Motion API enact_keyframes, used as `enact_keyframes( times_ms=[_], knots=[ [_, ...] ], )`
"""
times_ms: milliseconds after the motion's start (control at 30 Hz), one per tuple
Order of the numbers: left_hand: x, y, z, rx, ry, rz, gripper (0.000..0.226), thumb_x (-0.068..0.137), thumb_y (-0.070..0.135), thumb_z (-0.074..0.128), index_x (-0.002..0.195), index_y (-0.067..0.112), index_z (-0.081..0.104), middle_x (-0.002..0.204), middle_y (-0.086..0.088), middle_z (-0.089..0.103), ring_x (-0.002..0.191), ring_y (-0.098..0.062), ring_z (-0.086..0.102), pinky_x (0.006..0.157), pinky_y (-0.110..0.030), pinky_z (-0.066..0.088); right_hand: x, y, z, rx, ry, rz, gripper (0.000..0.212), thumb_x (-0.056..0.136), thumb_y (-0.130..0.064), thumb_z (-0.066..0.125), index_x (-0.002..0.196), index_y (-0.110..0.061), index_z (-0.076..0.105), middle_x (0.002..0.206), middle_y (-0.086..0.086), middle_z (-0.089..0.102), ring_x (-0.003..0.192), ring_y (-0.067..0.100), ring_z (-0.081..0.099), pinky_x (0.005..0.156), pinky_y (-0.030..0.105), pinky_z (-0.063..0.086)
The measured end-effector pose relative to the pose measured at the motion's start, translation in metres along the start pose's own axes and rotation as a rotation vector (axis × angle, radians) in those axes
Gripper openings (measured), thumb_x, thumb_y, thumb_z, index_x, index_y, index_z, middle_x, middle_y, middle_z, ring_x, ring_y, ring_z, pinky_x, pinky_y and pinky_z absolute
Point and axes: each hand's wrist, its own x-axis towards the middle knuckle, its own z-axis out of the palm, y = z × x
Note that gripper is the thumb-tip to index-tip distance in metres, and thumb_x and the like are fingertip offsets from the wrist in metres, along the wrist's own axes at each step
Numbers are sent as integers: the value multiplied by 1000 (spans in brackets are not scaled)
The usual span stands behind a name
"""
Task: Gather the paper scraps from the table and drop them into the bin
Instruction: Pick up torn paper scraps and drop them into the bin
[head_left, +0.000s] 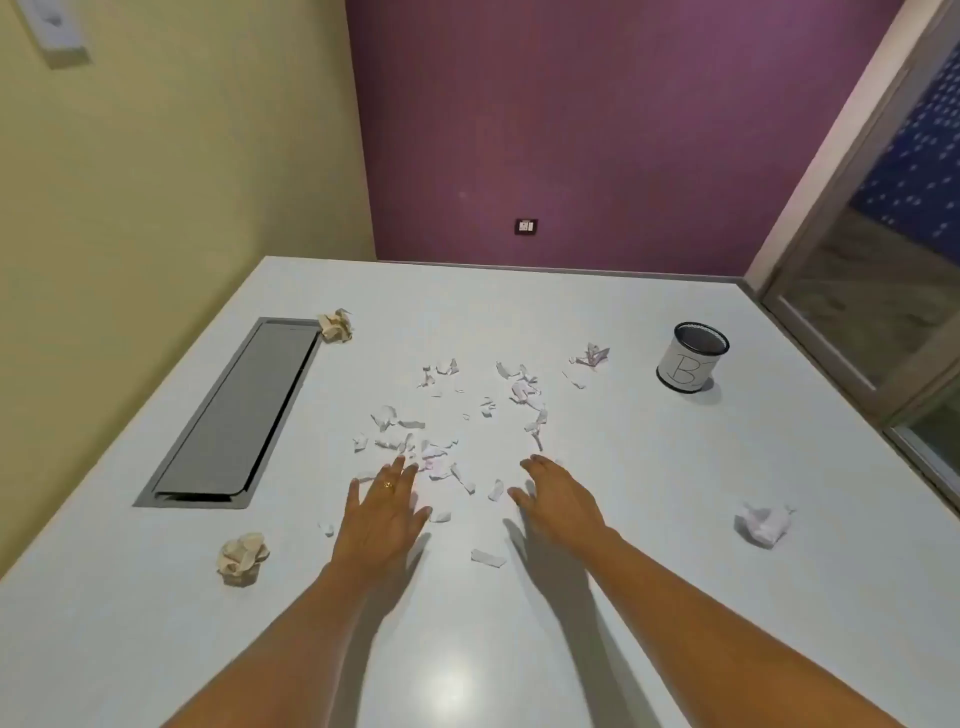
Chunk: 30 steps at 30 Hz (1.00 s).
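Two bare arms are stretched out from the near edge across the white bench (649, 597). The left hand (382, 512) is held flat and low, with its fingers (397, 470) spread wide, and nothing is held in it. The right hand (558, 501) is tipped a little onto its side, its fingers loose and apart, and nothing is held in it either. Whether the bench is touched by either hand cannot be told for sure.

The paper scraps (441, 457) are scattered on the bench just past the fingertips, and a few are seen between the hands. One hand is set on each side of the mess, most likely so that the bits can be swept into one pile. Bigger crumpled paper balls (243, 558) are seen far out near the bench edges. The bin (693, 358), a small round pot, is stood upright at the far right, well apart from the scraps. With so much paper on the bench, the job is judged to be only just begun. Such thin, light scraps may be flicked away if the sweep is done too fast.
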Motion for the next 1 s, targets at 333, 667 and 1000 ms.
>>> enact_keyframes(
  times_ms=[333, 667, 1000],
  knots=[
    [6, 4, 46, -75, -168, 29, 58, 98, 42, 24, 149, 21, 5, 159, 3, 2, 147, -13, 4, 118, -50, 3, 5, -8, 34, -41, -130, -48, 51, 90, -30, 55, 137, -17, 40, 158, -1, 13, 143, 15, 23, 108, 33, 36],
    [3, 7, 55, -81, -163, 83, 51, 100, 37, 22, 148, 24, 12, 159, 6, 5, 147, -14, 1, 119, -45, 3, 2, -11, 54, -101, -357, -76, 76, 96, -45, 41, 149, -5, 4, 159, 12, -6, 148, 24, -4, 121, 35, 6],
    [-8, 9, 55, -18, -75, 108, 47, 101, 25, 20, 147, 17, 18, 158, -2, 16, 146, -15, 12, 120, -33, 6, -38, -11, 63, -131, -192, -235, 43, 103, -23, 31, 146, -20, 28, 156, 1, 24, 144, 15, 18, 117, 30, 26]
  ],
)
